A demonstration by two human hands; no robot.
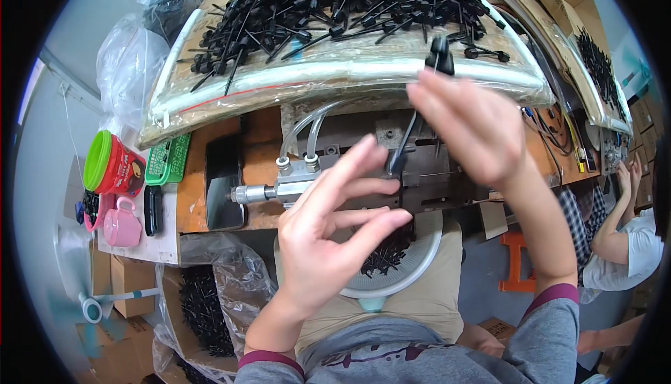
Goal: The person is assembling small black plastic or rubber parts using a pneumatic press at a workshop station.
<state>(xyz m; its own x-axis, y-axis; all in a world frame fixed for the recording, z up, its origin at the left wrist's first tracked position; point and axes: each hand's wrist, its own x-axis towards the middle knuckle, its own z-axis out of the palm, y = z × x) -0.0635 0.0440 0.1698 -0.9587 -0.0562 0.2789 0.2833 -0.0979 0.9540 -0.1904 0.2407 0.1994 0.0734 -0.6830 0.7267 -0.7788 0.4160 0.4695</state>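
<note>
My right hand [479,129] is raised over the right part of the metal fixture [433,167], its fingers pressed together and blurred. A black plastic part [440,55] shows at its fingertips and looks pinched there. Below that hand, a thin dark rod [411,131] slants down to the fixture; whether it belongs to the part cannot be told. My left hand [325,227] is in front of the fixture, fingers spread and thumb apart, with nothing plainly held. Beneath it, a pale round basket [430,248] on my lap holds many small black pieces.
A cardboard tray with white padded edges [335,73] carries a heap of black stemmed parts [335,6]. A metal cylinder [255,194] with clear hoses adjoins the fixture. At left are a phone [224,181], red tub [122,167] and pink cup [122,225]. Another person [622,251] sits at right.
</note>
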